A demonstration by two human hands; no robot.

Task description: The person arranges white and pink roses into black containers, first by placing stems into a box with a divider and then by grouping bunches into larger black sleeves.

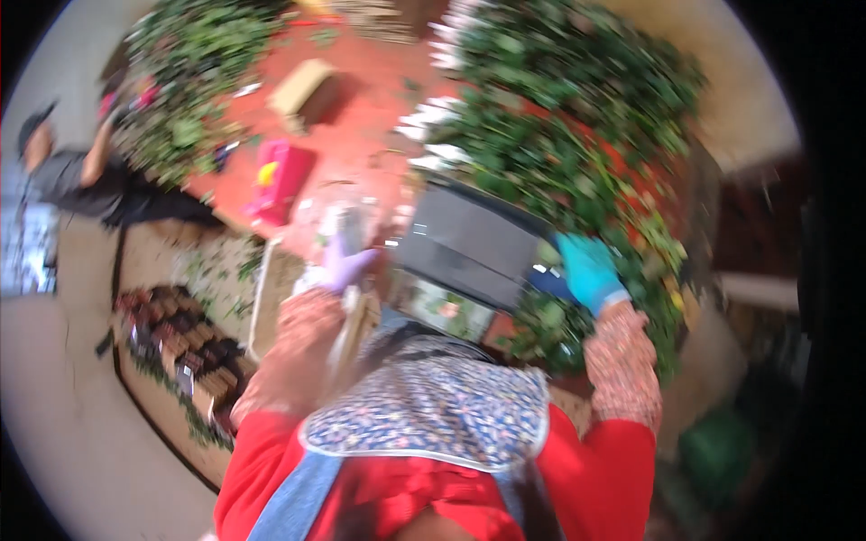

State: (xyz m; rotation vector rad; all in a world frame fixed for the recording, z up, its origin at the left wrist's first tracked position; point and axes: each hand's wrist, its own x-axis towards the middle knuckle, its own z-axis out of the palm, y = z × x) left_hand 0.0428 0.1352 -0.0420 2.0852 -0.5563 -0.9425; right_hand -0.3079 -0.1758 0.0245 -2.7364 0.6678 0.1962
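My left hand (pixel 345 264), in a purple glove, reaches over the near edge of the red table with its thumb spread away from the fingers. A grey, blurred object (pixel 344 222) lies right at its fingertips; whether they touch is unclear. My right hand (pixel 588 270), in a teal glove, is at the near right among leafy stems. Just left of it is a dark blue object (pixel 548 282) with white marks; motion blur hides whether the fingers grip it. Between my hands stands a dark grey, flat-topped box or stand (pixel 471 243), with a flower-printed panel (pixel 442 307) below it.
Leafy cut stems (pixel 577 117) with white-wrapped ends are heaped at far right. A pink container (pixel 281 180) and a cardboard block (pixel 302 90) stand on the red table (pixel 370 99). Another person (pixel 86 180) works at left beside more foliage (pixel 189 81). Wrapped bundles (pixel 185 347) lie lower left.
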